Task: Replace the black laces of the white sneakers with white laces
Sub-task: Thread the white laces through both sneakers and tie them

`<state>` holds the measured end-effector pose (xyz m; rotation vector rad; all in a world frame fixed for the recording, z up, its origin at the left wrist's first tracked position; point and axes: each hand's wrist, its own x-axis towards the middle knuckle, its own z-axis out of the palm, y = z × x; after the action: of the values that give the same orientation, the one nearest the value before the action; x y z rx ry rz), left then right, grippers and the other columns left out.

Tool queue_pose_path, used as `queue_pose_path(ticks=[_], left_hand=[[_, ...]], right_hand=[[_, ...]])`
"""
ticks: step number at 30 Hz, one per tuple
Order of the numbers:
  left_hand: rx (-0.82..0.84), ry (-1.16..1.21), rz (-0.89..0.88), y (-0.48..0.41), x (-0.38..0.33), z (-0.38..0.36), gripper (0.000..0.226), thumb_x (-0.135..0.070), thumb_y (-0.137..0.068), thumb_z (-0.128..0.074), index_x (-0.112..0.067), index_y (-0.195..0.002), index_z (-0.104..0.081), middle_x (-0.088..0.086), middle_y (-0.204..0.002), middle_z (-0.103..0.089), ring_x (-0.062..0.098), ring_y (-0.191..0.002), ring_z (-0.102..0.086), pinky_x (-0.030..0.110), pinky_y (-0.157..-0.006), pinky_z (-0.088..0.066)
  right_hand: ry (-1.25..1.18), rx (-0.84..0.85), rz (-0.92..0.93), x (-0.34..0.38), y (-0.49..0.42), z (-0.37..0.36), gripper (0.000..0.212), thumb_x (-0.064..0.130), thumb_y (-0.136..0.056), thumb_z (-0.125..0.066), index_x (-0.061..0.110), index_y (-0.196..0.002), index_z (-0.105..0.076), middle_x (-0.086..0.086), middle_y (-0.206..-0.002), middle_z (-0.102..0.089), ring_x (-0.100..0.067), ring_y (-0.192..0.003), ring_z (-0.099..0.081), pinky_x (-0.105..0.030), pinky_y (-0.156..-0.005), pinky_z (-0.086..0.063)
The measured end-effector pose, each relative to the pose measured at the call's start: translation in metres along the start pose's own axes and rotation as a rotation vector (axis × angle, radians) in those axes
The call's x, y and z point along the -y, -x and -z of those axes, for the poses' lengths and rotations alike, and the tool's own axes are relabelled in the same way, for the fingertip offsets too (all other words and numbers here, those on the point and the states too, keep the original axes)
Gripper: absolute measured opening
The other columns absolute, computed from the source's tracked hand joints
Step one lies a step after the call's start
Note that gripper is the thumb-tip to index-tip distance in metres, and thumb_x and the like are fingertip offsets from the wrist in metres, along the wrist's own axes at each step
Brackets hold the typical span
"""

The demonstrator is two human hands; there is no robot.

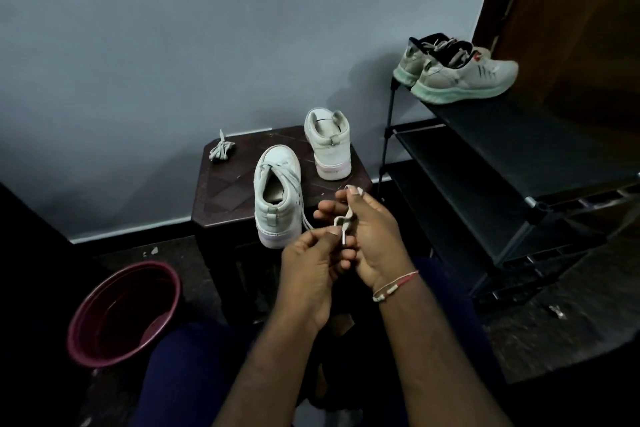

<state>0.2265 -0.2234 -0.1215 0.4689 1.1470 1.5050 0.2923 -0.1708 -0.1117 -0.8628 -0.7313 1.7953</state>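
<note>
Two white sneakers stand on a small dark wooden table (221, 191). The nearer sneaker (277, 198) is threaded with a white lace (341, 218) whose ends run out toward my hands. My left hand (308, 267) pinches one lace end near its tip. My right hand (367, 232) grips the other end, looped between thumb and fingers. The farther sneaker (329, 146) stands heel toward me; its laces are hidden. A bundled white lace (221, 149) lies at the table's back left corner.
A maroon bucket (124, 312) sits on the floor at the left. A black shoe rack (502, 177) stands at the right with a pair of grey running shoes (457, 69) on its top shelf. A grey wall is behind the table.
</note>
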Motion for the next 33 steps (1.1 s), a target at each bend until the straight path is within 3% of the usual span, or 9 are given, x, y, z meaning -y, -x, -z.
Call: queue_pose_path(ticks=[13, 17, 20, 24, 25, 27, 29, 31, 33], left_hand=[[0.043, -0.253, -0.044, 0.002, 0.016, 0.009, 0.017, -0.011, -0.09, -0.062, -0.004, -0.075, -0.063, 0.003, -0.055, -0.056, 0.007, -0.047, -0.049, 0.018, -0.046, -0.041], [0.129, -0.63, -0.213, -0.004, 0.017, 0.021, 0.021, -0.013, -0.091, -0.063, -0.009, -0.07, -0.066, -0.004, -0.056, -0.061, 0.005, -0.053, -0.051, 0.022, -0.053, -0.041], [0.195, -0.868, -0.31, -0.016, 0.014, 0.042, 0.005, -0.016, -0.087, -0.069, -0.013, -0.085, -0.073, -0.007, -0.071, -0.069, 0.005, -0.066, -0.061, 0.025, -0.066, -0.047], [0.232, -1.146, -0.623, -0.033, 0.008, 0.055, 0.063, -0.014, -0.08, -0.072, -0.016, -0.137, -0.046, -0.001, -0.133, -0.054, 0.009, -0.123, -0.051, 0.022, -0.103, -0.04], [0.327, -1.106, -0.619, -0.033, 0.012, 0.051, 0.06, -0.014, -0.083, -0.069, -0.018, -0.137, -0.044, 0.002, -0.133, -0.053, 0.011, -0.123, -0.051, 0.022, -0.103, -0.04], [0.339, -1.081, -0.577, -0.021, 0.006, 0.027, 0.014, -0.017, -0.094, -0.054, -0.017, -0.107, -0.056, 0.004, -0.094, -0.066, 0.011, -0.087, -0.065, 0.02, -0.076, -0.053], [0.398, -1.118, -0.494, -0.021, 0.016, 0.019, 0.024, -0.009, -0.099, -0.039, -0.016, -0.081, -0.054, -0.007, -0.059, -0.064, 0.003, -0.056, -0.061, 0.016, -0.054, -0.051], [0.352, -1.191, -0.492, -0.027, 0.025, 0.018, 0.026, -0.008, -0.096, -0.039, -0.015, -0.077, -0.055, -0.01, -0.059, -0.066, 0.003, -0.059, -0.064, 0.021, -0.061, -0.052], [0.374, -1.326, -0.638, -0.039, 0.025, 0.025, 0.018, -0.017, -0.089, -0.046, -0.008, -0.08, -0.06, 0.003, -0.069, -0.069, 0.024, -0.068, -0.066, 0.036, -0.064, -0.052]], right_hand=[[0.096, -0.096, 0.163, -0.023, 0.003, 0.006, 0.024, 0.031, -0.102, -0.043, 0.011, -0.096, -0.053, -0.001, -0.06, -0.055, -0.013, -0.053, -0.058, -0.025, -0.048, -0.05], [0.035, -0.044, 0.08, -0.015, 0.001, 0.012, 0.023, 0.029, -0.102, -0.046, 0.01, -0.094, -0.055, -0.002, -0.059, -0.054, -0.012, -0.051, -0.053, -0.024, -0.048, -0.047], [0.025, -0.048, 0.052, -0.009, 0.003, 0.021, 0.022, 0.028, -0.102, -0.044, 0.012, -0.091, -0.054, 0.0, -0.058, -0.048, -0.009, -0.043, -0.041, -0.018, -0.041, -0.032], [-0.087, 0.23, -0.205, 0.002, 0.015, 0.035, 0.026, 0.031, -0.102, -0.041, 0.014, -0.084, -0.049, 0.003, -0.051, -0.038, -0.001, -0.031, -0.026, -0.009, -0.029, -0.017], [-0.125, 0.346, -0.307, 0.002, 0.022, 0.037, 0.029, 0.035, -0.101, -0.039, 0.016, -0.081, -0.048, 0.003, -0.049, -0.037, 0.0, -0.029, -0.025, -0.008, -0.029, -0.016], [-0.202, 0.548, -0.38, 0.002, 0.033, 0.032, 0.034, 0.041, -0.099, -0.036, 0.018, -0.076, -0.046, 0.005, -0.046, -0.037, 0.0, -0.028, -0.025, -0.008, -0.029, -0.014], [-0.327, 0.605, -0.269, 0.008, 0.035, 0.017, 0.035, 0.042, -0.1, -0.031, 0.019, -0.078, -0.046, 0.005, -0.049, -0.039, -0.001, -0.031, -0.026, -0.011, -0.03, -0.016], [-0.416, 0.424, -0.01, 0.016, 0.019, 0.003, 0.032, 0.035, -0.103, -0.029, 0.018, -0.081, -0.046, 0.004, -0.052, -0.042, -0.005, -0.036, -0.032, -0.015, -0.036, -0.021], [-0.197, 0.136, 0.283, 0.026, -0.006, -0.005, 0.028, 0.026, -0.104, -0.035, 0.015, -0.081, -0.047, 0.0, -0.056, -0.05, -0.009, -0.043, -0.04, -0.021, -0.042, -0.031]])
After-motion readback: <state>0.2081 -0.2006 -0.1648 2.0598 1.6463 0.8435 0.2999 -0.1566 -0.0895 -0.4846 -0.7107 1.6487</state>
